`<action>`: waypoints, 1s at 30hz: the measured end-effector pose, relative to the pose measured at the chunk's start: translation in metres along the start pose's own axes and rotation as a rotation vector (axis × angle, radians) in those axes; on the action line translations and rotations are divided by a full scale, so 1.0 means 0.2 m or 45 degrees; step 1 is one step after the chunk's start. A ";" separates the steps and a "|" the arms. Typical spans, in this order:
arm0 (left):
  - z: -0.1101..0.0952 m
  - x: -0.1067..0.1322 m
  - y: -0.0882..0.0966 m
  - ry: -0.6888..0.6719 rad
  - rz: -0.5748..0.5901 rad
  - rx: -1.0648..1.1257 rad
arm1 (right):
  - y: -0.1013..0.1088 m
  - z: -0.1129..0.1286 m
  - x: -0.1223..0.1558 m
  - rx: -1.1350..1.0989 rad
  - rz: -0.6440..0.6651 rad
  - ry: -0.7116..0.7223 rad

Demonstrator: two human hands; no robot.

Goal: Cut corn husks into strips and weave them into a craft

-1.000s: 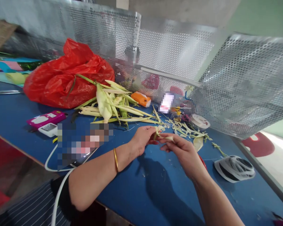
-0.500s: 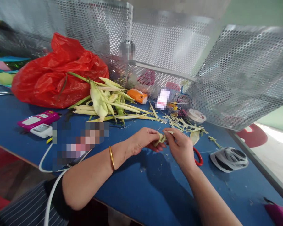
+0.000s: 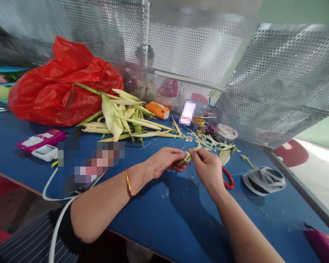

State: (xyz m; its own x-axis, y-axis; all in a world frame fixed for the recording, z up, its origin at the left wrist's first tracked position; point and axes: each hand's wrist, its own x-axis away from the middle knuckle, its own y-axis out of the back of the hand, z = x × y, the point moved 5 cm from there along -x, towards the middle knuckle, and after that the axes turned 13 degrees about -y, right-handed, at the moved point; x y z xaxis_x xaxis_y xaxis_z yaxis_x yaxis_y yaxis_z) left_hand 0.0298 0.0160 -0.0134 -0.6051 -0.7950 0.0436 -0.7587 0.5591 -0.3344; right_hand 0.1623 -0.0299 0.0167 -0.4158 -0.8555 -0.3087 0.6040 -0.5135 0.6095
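Note:
Between my two hands is a small folded piece of pale green corn husk [image 3: 187,157]. My left hand [image 3: 168,160], with a gold bangle on the wrist, pinches it from the left. My right hand [image 3: 208,166] grips a strip of it from the right, thumb and forefinger pressed together. Part of the piece is hidden by my fingers. Beside my right hand lies a red scissor-like handle [image 3: 229,179], the rest of it covered by the hand. Beyond my hands are cut husk scraps [image 3: 208,141] and a pile of corn husks [image 3: 113,117].
A red plastic bag [image 3: 63,87] stands at the back left. A spool of thread [image 3: 263,180] sits on the right, a tape roll [image 3: 226,131] behind. An orange tissue pack [image 3: 157,110] rests near the perforated metal screen [image 3: 192,47]. A white cable [image 3: 56,226] crosses my left arm.
My right hand's fingers have shifted slightly on the husk, and a longer strip now shows above them. The whole view has moved a little; both hands stay together.

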 end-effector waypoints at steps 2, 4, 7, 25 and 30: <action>0.00 0.00 0.00 -0.035 -0.067 -0.031 | 0.00 0.00 0.01 -0.014 -0.015 -0.012; -0.01 0.01 0.00 -0.056 -0.091 -0.058 | -0.01 0.00 0.01 -0.029 -0.034 -0.029; -0.01 0.01 -0.02 -0.089 -0.043 -0.066 | -0.01 -0.01 0.02 -0.036 -0.075 -0.063; -0.04 0.01 -0.04 -0.365 -0.071 -0.388 | -0.02 -0.02 0.02 -0.233 -0.032 -0.208; -0.04 0.01 -0.03 -0.349 -0.114 -0.304 | -0.03 -0.03 0.02 -0.261 -0.016 -0.251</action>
State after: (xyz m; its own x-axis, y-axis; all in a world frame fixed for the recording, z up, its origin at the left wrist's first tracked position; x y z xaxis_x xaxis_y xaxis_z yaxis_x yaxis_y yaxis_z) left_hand 0.0322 0.0132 -0.0033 -0.4711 -0.8586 -0.2020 -0.8602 0.4979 -0.1105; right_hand 0.1613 -0.0307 0.0070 -0.5364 -0.8296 -0.1550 0.7145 -0.5441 0.4399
